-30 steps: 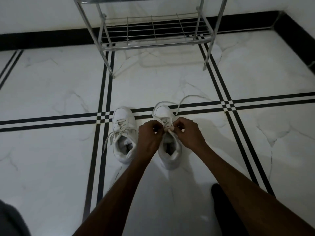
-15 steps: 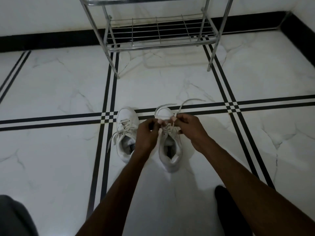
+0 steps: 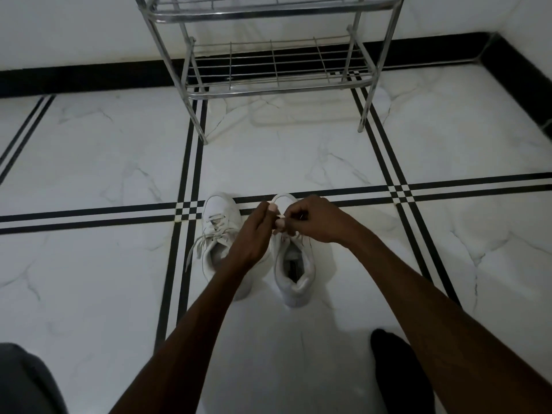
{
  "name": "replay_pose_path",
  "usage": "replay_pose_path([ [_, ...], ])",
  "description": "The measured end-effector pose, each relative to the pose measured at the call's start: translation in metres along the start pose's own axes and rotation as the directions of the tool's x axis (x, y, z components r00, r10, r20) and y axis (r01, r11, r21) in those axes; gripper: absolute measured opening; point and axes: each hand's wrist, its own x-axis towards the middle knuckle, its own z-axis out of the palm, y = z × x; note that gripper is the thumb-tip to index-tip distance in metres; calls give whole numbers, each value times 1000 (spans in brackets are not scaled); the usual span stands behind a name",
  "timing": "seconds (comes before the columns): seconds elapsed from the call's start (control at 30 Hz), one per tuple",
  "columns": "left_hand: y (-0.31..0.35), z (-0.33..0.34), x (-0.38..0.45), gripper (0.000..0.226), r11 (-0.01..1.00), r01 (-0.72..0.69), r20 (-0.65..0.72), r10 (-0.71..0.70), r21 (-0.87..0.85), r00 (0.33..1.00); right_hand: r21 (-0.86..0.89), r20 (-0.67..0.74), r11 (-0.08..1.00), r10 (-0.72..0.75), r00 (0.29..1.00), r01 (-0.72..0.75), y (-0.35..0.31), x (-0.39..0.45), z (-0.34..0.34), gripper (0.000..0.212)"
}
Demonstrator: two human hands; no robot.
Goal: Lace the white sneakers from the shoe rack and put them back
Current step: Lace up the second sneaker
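Note:
Two white sneakers stand side by side on the marble floor, toes pointing away from me. The left sneaker [image 3: 219, 231] has its laces crossed, with a loose end trailing off to its left. Over the right sneaker [image 3: 294, 270] both my hands work the white lace [image 3: 282, 197], which arcs in a loop above the toe. My left hand [image 3: 255, 234] pinches one strand between thumb and fingers. My right hand [image 3: 313, 219] is closed on the other strand just beside it. The right sneaker's tongue and eyelets are hidden under my hands.
A chrome wire shoe rack [image 3: 277, 73] stands against the white wall straight ahead, its bottom shelf bare. Black inlay lines cross the floor. My dark foot [image 3: 397, 369] rests at the lower right, and grey fabric [image 3: 27, 383] shows at the lower left.
My hands have lifted away from the right sneaker's throat toward its toe, and the lace ends that lay spread beyond the toe are now drawn in to a small loop.

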Motion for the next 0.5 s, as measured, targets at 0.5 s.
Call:
replay_pose_path([
  [0.5, -14, 0, 8, 46, 943, -6, -150, 59, 334, 987, 561, -308, 827, 166, 937, 37, 27, -9, 7, 20],
])
